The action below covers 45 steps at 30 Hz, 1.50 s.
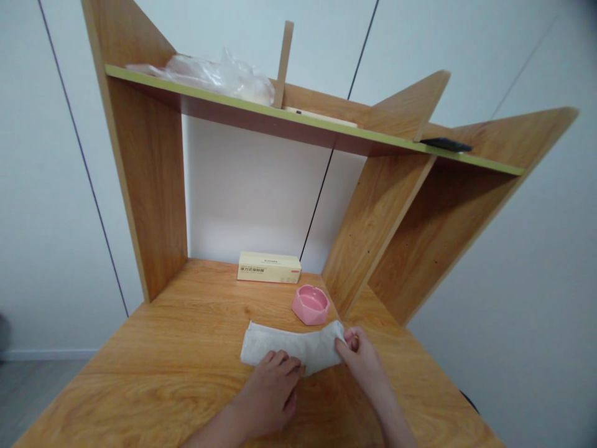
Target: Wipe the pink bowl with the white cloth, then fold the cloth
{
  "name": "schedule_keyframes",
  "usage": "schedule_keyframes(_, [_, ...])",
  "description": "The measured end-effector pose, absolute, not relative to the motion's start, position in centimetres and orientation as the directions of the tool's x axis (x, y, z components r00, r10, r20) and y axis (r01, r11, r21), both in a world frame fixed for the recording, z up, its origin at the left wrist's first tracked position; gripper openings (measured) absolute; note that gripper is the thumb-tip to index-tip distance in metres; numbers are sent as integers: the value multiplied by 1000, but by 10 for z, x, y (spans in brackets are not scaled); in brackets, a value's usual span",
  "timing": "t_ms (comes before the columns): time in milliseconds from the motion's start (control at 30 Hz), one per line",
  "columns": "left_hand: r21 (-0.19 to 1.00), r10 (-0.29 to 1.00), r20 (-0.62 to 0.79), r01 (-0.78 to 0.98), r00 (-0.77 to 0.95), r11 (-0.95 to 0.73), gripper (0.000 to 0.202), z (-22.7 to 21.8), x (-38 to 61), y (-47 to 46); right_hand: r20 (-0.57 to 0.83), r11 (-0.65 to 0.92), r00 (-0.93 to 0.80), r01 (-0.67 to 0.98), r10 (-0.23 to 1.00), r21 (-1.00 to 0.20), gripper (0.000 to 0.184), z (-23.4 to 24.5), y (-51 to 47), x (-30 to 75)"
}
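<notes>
A pale grey-white cloth (284, 343), folded into a long strip, lies across the wooden desk in front of me. My left hand (275, 389) rests at its near edge with bent fingers, gripping the cloth around the middle. At the right end, my right hand (361, 354) pinches the cloth's corner between thumb and fingers and lifts it a little. Something small and pink shows by those fingertips; I cannot make out what it is. Just behind the cloth stands a pink faceted ashtray (311, 305).
A cream-coloured box (269, 267) with printed lettering stands at the back of the desk (186, 348). Wooden uprights (380, 230) hold a shelf (317, 127) above. On it lie a clear plastic bag (224, 78) and a dark flat object (446, 145).
</notes>
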<state>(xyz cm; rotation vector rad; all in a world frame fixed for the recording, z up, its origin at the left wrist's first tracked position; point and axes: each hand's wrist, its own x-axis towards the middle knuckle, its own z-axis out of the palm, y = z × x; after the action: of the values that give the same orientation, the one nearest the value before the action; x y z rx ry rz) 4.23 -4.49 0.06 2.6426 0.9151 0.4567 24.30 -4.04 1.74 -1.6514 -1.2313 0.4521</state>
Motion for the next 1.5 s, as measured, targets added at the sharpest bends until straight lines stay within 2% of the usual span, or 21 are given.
schedule_keyframes(133, [410, 632, 218, 518, 743, -751, 36, -3, 43, -45, 254, -9, 267, 706, 930, -708, 15, 43, -26, 179])
schedule_keyframes(233, [469, 625, 352, 446, 697, -762, 35, -5, 36, -43, 204, 7, 122, 844, 971, -536, 20, 54, -13, 140])
schedule_keyframes(333, [506, 641, 577, 394, 506, -767, 22, -2, 21, -36, 128, 35, 25, 894, 992, -447, 22, 56, -1, 119])
schedule_keyframes(433, [597, 674, 714, 337, 190, -728, 23, 5, 2, -26, 101, 69, -23, 871, 995, -486, 21, 44, 6, 107])
schedule_keyframes(567, [775, 779, 619, 239, -99, -585, 22, 10, -13, -10, 73, 181, -180, 712, 981, -679, 22, 22, 5, 95])
schedule_keyframes(633, [814, 810, 567, 252, -148, -524, 20, 10, -16, -5, 81, 198, -208, 637, 975, -745, 23, 17, 4, 98])
schedule_keyframes(733, [800, 833, 543, 366, -105, -476, 21, 12, -17, -1, 147, 201, -140, 578, 979, -791, 22, 22, 3, 118])
schedule_keyframes(800, [755, 845, 534, 470, -37, -457, 23, 13, -17, 0, 176, 178, -66, 620, 982, -764, 21, 28, 3, 139])
schedule_keyframes(900, [670, 901, 428, 644, 73, -370, 26, 14, -14, 1, 109, 54, 22, 761, 994, -647, 22, 27, -2, 167])
schedule_keyframes(1000, [587, 961, 249, 771, 118, -247, 25, 12, -10, 3, 5, -41, 52, 839, 999, -542, 35, 13, -11, 179])
schedule_keyframes(1067, [569, 973, 198, 794, 119, -213, 22, 10, -8, 5, -42, -66, 51, 827, 998, -558, 42, 0, -15, 179])
schedule_keyframes(1233, [615, 968, 221, 754, 117, -231, 22, 11, -9, 3, -40, -115, 126, 673, 991, -731, 42, -11, -11, 185])
schedule_keyframes(1367, [709, 964, 248, 661, 91, -245, 20, 13, -10, 1, 9, -164, 254, 650, 967, -742, 39, -4, -7, 229])
schedule_keyframes(1500, [841, 968, 244, 483, 61, -243, 15, 11, -9, 1, 91, -200, 366, 681, 926, -705, 33, 2, -12, 281])
